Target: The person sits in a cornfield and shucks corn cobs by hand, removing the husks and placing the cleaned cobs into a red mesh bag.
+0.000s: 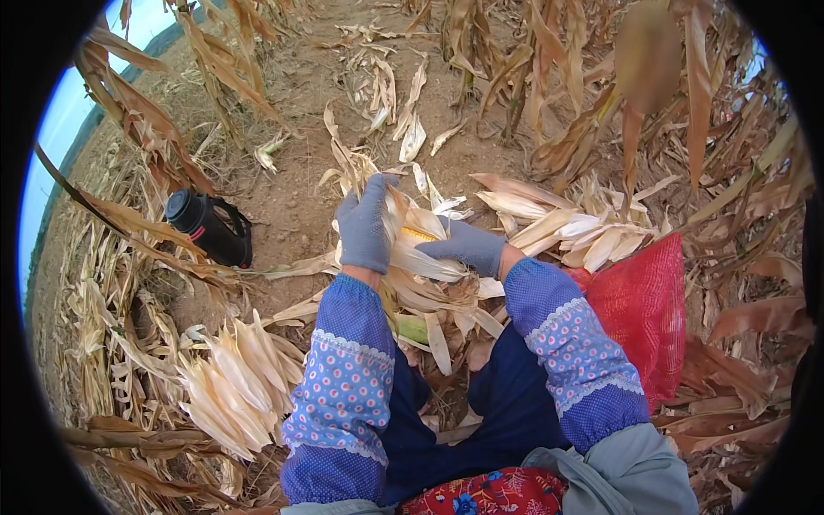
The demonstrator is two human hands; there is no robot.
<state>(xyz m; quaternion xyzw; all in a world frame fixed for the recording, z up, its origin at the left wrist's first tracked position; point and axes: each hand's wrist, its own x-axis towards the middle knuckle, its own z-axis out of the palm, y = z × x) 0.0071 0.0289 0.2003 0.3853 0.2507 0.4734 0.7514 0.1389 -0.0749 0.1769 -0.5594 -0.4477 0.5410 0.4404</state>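
My left hand (368,226), in a grey knit glove, grips the dry husk at the upper left side of an ear of corn (418,235). The husk is partly parted, and a strip of yellow kernels shows. Similarly gloved, my right hand (468,248) holds the ear's right side, its fingers partly hidden by husk leaves. Loose pale husks (418,290) lie below both hands, with a greenish husk piece (412,328) among them between my legs.
A black flask with a handle (219,232) stands tilted at the left. A red mesh sack (637,309) lies by my right forearm. Husk piles (238,380) lie at lower left and on the right (579,225). Dry corn stalks (508,77) rise ahead from bare soil.
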